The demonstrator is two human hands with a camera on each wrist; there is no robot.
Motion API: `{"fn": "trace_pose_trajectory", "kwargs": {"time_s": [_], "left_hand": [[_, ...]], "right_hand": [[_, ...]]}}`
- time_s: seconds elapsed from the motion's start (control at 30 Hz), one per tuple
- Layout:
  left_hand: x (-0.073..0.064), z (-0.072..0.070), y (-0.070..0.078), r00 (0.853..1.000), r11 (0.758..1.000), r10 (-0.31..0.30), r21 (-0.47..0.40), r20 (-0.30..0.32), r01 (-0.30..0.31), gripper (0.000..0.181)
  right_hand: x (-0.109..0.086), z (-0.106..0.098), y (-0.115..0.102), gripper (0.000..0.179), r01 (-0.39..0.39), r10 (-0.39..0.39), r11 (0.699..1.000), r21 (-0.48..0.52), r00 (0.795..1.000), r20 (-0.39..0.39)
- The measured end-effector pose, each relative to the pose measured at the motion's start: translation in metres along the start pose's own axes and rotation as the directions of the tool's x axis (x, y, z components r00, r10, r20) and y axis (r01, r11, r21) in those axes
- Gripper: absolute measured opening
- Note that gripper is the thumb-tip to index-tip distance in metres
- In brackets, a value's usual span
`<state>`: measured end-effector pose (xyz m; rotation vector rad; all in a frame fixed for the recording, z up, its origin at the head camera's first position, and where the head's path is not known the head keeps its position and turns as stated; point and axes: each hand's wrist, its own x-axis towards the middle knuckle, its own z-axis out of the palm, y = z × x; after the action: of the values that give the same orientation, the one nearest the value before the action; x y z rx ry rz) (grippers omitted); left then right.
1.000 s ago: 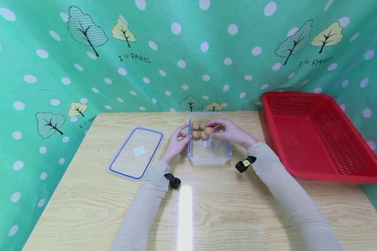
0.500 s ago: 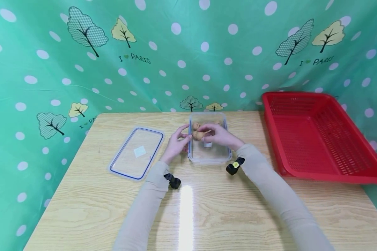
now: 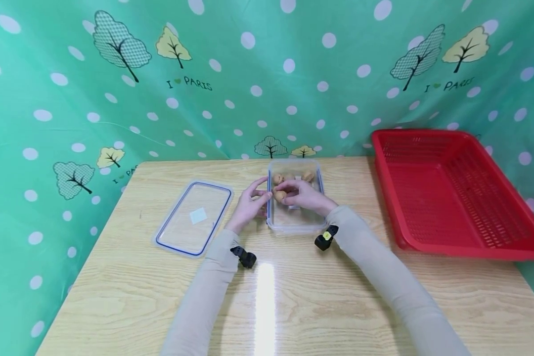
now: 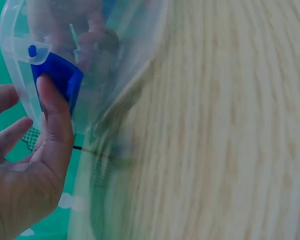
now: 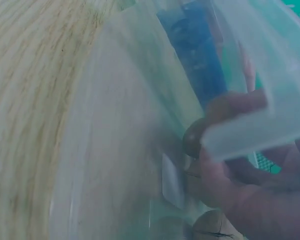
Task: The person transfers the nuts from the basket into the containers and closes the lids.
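A clear plastic food container (image 3: 295, 225) with blue clips stands on the table, several walnuts (image 3: 308, 176) inside it towards the back. My right hand (image 3: 309, 197) reaches into it and pinches a walnut (image 3: 280, 196) between thumb and fingers near the left wall. In the right wrist view, the container wall partly covers that hand (image 5: 260, 200). My left hand (image 3: 247, 205) rests against the outside of the left wall. The left wrist view has its thumb on a blue clip (image 4: 57, 77), with the other fingers spread apart behind.
A clear lid (image 3: 193, 217) with a blue seal lies on the table (image 3: 338, 306) to the left of my left hand. At the right, a large red plastic basket (image 3: 445, 207) stands near the green dotted cloth (image 3: 231, 59) behind the table.
My right hand has moved left and slightly lower inside the container, and now pinches a walnut by the left wall. A walnut shows at the container's back right. The left hand stays in place.
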<state>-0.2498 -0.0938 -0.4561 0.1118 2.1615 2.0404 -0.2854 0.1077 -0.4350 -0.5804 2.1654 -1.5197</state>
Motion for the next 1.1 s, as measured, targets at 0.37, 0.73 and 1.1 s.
{"fn": "trace_pose_trajectory", "kwargs": {"time_s": [0.37,0.73,1.1], "left_hand": [[-0.003,-0.003,0.000,0.999,0.999,-0.033,-0.012,0.000,0.033,0.055],[-0.007,-0.004,-0.003,0.999,1.000,-0.019,-0.007,-0.038,0.019,0.053],[-0.016,-0.023,-0.007,0.998,0.999,-0.047,-0.005,-0.049,0.047,0.053]], "right_hand": [[-0.012,0.002,-0.010,0.040,-0.035,0.033,0.998,-0.051,0.999,-0.037],[-0.020,0.005,-0.023,0.036,0.074,-0.076,0.996,-0.058,0.997,-0.032],[-0.021,0.019,-0.031,0.037,0.101,-0.101,0.995,-0.004,0.994,-0.037]]}}
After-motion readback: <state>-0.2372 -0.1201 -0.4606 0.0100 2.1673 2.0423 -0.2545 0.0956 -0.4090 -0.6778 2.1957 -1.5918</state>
